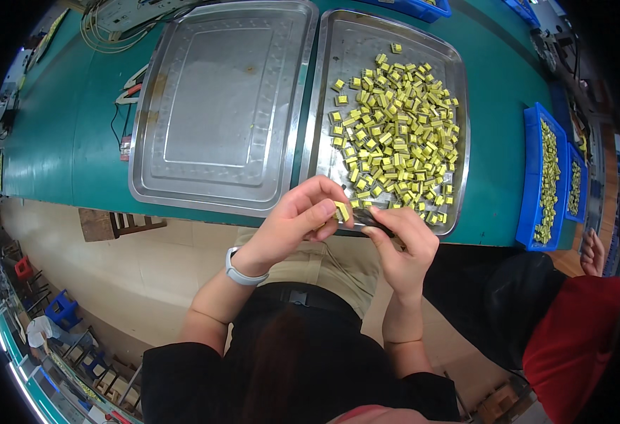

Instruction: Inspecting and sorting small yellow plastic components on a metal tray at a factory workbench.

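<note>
Yellow component (342,210) is pinched between thumb and fingers of the left hand (299,215), at the near edge of the loaded tray (356,49). Right hand (407,251): thumb and forefinger nearly together on a dark item (372,216), kind indeterminable, just beside the component. Loose yellow parts (409,127) crowd rightward; bare metal shows along the left edge. Green bench (497,141) extends beyond the right rim.

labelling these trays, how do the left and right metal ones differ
The left tray shows its stamped rectangular bottom; the right tray is piled with yellow parts. The left tray's near edge is almost fully visible; the right tray's is partly hidden by the left hand and right hand. Both are shiny metal with rounded corners, on a green table.
</note>
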A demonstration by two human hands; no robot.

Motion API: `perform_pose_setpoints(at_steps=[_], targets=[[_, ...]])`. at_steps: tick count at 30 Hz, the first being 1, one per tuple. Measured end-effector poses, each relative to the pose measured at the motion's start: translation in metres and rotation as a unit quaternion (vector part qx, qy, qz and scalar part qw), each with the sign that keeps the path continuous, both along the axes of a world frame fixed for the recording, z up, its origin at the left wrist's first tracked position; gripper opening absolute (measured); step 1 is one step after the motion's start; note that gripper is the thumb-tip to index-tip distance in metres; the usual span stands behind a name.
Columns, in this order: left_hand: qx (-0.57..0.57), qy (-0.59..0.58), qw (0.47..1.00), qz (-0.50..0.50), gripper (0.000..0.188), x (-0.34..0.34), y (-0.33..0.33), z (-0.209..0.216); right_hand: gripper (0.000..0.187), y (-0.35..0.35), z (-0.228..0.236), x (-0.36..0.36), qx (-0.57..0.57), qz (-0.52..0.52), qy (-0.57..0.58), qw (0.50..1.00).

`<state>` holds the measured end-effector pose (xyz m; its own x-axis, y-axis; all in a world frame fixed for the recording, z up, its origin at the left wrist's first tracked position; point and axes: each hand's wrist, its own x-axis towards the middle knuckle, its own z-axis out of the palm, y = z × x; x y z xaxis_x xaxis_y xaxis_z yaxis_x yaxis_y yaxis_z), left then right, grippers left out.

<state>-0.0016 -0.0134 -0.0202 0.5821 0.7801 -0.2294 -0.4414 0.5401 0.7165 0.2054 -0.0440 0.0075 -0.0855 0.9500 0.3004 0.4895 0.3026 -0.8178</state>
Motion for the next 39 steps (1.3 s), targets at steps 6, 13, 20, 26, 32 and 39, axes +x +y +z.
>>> perform_pose_setpoints(at_steps=[6,13,20,26,32,39], targets=[[-0.05,-0.046,0.994,0.085,0.03,-0.006,0.005,0.005,0.033,-0.003,-0.003,0.003,-0.017,-0.044,0.033,0.998],[0.261,0.45,0.815,0.254,0.023,-0.032,0.016,-0.005,0.034,-0.006,-0.004,0.011,-0.019,-0.077,0.042,0.996],[0.391,0.686,0.592,0.162,0.03,-0.012,0.012,0.005,0.034,-0.006,-0.007,0.012,-0.014,-0.08,0.049,0.995],[0.521,0.51,0.681,0.062,0.037,0.025,0.023,0.011,0.034,-0.007,-0.005,0.01,-0.019,-0.076,0.045,0.996],[0.522,0.519,0.675,0.047,0.035,0.036,0.029,-0.002,0.035,-0.006,-0.005,0.01,-0.015,-0.075,0.039,0.996],[0.289,0.304,0.906,0.047,0.027,0.022,0.019,0.017,0.032,-0.004,-0.007,0.01,-0.014,-0.063,0.031,0.997]])
